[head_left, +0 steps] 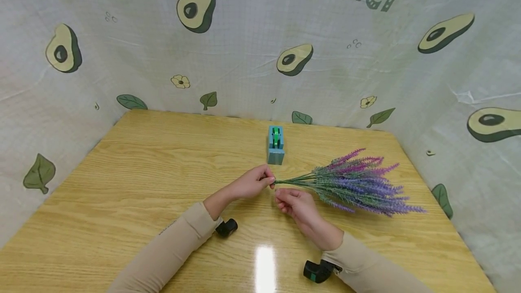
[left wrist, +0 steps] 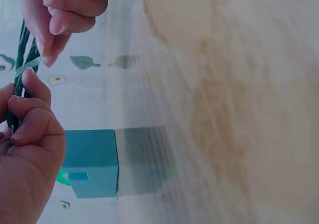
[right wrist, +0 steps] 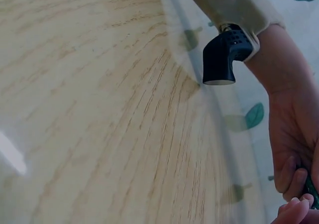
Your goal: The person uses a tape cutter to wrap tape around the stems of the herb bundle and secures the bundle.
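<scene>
One blue tape dispenser (head_left: 276, 156) with a green roll (head_left: 276, 135) stands on the wooden table (head_left: 183, 148), and a pale cloth (head_left: 244, 58) printed with avocados and leaves hangs beyond the dispenser and to both sides of it. Two black wrist cameras, one at the left sleeve (head_left: 226, 228) and one at the right (head_left: 319, 271), sit well on the person's side of the dispenser, with a bright reflection on the table between them. To the right of the dispenser and nearer the person spreads a bunch of purple and pink flowers (head_left: 358, 184), its green stems (head_left: 297, 179) gathered toward the left; whether the blooms touch the table is hard to tell. Just on the near side of the dispenser, the left hand (head_left: 256, 181) has its fingers curled round the stem ends and hides their tips. The right hand (head_left: 298, 205), a little farther right and nearer the person, pinches a translucent strip (left wrist: 30, 66) that crosses the stems, thumb and fingertips together.
</scene>
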The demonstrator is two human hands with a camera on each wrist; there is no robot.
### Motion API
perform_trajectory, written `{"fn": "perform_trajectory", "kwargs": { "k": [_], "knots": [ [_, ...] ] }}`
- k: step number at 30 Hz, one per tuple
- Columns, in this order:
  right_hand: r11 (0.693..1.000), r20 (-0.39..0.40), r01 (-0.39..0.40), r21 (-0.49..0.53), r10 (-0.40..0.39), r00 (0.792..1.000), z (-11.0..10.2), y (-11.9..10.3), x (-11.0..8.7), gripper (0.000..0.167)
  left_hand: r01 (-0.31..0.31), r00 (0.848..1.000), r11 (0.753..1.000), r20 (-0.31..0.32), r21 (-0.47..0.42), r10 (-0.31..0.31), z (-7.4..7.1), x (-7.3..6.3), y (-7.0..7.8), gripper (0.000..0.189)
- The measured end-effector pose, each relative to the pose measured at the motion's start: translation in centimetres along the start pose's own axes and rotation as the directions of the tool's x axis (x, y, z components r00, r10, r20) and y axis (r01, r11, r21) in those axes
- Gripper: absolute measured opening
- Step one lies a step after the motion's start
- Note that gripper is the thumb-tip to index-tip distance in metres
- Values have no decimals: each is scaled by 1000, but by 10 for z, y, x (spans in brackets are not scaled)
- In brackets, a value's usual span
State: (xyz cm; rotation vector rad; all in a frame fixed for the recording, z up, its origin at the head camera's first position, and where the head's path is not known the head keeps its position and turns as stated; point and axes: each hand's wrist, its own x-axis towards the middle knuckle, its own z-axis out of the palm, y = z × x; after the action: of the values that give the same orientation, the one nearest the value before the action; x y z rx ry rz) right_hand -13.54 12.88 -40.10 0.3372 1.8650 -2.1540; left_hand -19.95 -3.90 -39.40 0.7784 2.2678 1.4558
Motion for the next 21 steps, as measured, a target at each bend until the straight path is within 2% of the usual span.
{"fn": "perform_trajectory", "kwargs": {
  "k": [6,10,13,16,18,20,21],
  "knots": [
    [999,-4,-41,9,41,999,-2,2,5,31,-7,1000,1000,11,23,7,1,1,0,11],
    [997,61,-67,-32,69,996,-3,5,4,35,4,1000,1000,12,27,-4,-3,1,3,12],
    [996,138,-48,-75,58,989,-4,4,-1,34,1,1000,1000,11,18,-1,-6,1,7,12],
    [991,232,36,-129,-5,973,-4,-8,-9,32,-6,1000,1000,18,15,6,-7,2,9,12],
    [974,296,134,-183,-75,952,-5,-21,-15,29,-10,1000,1000,24,21,10,-8,3,10,12],
    [933,346,259,-250,-164,924,-6,-37,-19,26,-10,1000,1000,28,27,9,-8,3,9,11],
    [896,368,333,-295,-216,905,-7,-45,-20,24,-9,999,1000,31,26,9,-8,2,9,12]
  ]
}}
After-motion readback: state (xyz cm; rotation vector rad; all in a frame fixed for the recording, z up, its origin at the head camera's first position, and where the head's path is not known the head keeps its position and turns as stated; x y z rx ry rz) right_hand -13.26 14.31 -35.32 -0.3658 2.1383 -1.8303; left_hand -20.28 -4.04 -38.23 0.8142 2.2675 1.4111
